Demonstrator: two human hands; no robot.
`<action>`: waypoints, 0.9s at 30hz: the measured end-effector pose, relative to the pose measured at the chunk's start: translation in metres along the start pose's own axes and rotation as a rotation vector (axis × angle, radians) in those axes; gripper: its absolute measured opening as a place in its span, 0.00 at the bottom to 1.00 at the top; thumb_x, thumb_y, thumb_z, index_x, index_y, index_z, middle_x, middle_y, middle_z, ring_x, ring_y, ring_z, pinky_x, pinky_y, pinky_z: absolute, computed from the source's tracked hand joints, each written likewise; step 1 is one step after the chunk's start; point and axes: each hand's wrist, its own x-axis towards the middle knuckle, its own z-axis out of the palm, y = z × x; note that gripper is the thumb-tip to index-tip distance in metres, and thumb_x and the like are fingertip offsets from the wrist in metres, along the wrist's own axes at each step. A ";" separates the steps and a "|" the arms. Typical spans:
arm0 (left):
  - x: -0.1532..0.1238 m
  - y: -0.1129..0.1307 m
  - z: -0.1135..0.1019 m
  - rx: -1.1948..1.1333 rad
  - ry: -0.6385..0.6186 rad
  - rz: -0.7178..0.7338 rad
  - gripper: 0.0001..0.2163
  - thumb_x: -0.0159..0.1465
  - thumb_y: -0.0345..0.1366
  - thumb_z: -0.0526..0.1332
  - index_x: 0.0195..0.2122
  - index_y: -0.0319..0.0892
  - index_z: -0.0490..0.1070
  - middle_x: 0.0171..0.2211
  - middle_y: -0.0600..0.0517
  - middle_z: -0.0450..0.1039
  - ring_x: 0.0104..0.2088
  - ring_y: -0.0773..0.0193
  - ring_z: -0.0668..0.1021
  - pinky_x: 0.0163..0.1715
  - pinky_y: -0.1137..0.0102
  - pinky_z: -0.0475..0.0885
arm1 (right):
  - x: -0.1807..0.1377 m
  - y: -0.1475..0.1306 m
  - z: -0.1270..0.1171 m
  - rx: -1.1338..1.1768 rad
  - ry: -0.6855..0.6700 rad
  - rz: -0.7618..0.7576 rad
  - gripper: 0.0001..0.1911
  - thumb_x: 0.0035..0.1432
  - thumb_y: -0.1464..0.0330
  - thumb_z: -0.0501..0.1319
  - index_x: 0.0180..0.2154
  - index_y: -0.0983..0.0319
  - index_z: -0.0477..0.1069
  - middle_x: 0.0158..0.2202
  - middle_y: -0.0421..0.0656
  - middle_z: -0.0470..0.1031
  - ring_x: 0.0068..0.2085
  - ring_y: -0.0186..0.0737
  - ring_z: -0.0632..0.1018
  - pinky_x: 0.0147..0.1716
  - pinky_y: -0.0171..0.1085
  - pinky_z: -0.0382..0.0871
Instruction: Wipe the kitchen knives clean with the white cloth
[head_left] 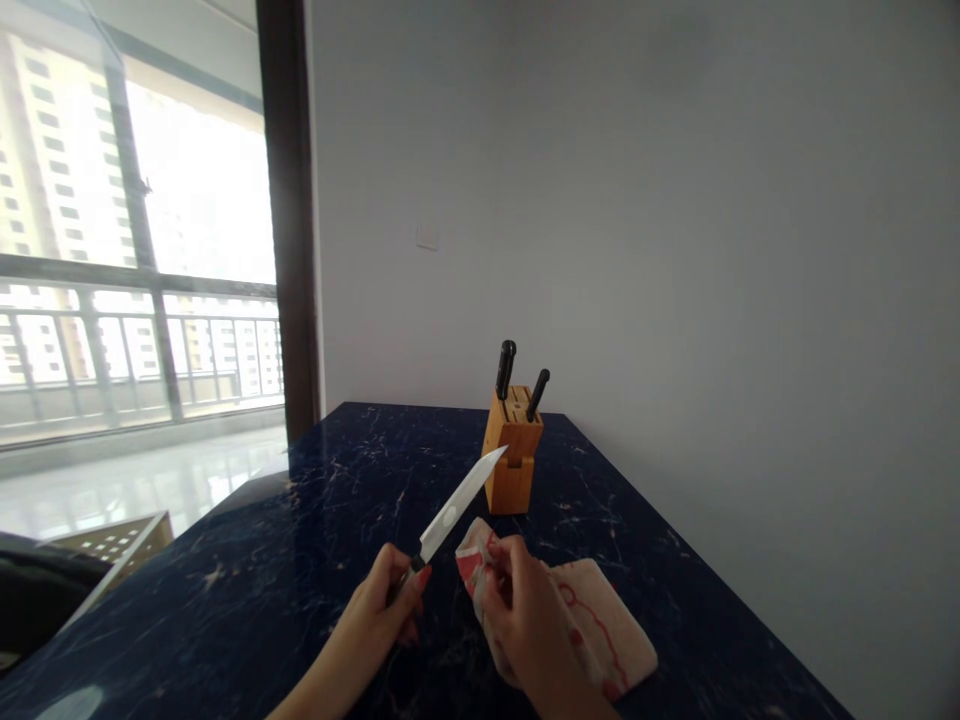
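Beyond the marbled tabletop's edge, bare wall; over it, the left hand clamps a knife pointing to one o'clock, and, apart at three, the right hand pinches a cloth, seemingly for wiping, fingers needing to clear the blade.

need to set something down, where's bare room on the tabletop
Bare tabletop lies left of the kitchen knife and left grip, and between the wooden knife block and the table's right edge. Crowded: the near middle, with knife, both grips and red-patterned cloth.
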 end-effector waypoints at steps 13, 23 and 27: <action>-0.004 0.000 0.005 0.157 -0.144 -0.065 0.17 0.59 0.51 0.47 0.40 0.43 0.59 0.19 0.61 0.60 0.17 0.70 0.67 0.15 0.77 0.61 | 0.014 0.011 -0.012 0.277 0.035 0.135 0.05 0.56 0.68 0.50 0.34 0.60 0.62 0.31 0.42 0.71 0.32 0.36 0.73 0.32 0.34 0.65; -0.010 0.003 0.009 0.307 -0.179 0.130 0.11 0.63 0.42 0.46 0.35 0.43 0.64 0.27 0.53 0.70 0.26 0.67 0.71 0.27 0.76 0.66 | 0.003 0.001 -0.003 0.115 -0.054 -0.004 0.05 0.56 0.69 0.50 0.34 0.60 0.63 0.32 0.41 0.70 0.34 0.36 0.72 0.35 0.34 0.64; -0.014 0.008 0.010 0.322 -0.195 0.207 0.08 0.63 0.38 0.47 0.37 0.45 0.64 0.33 0.52 0.71 0.34 0.65 0.72 0.36 0.75 0.65 | -0.002 -0.004 0.002 0.060 -0.105 -0.098 0.06 0.57 0.71 0.50 0.35 0.58 0.63 0.35 0.41 0.69 0.38 0.37 0.71 0.39 0.36 0.62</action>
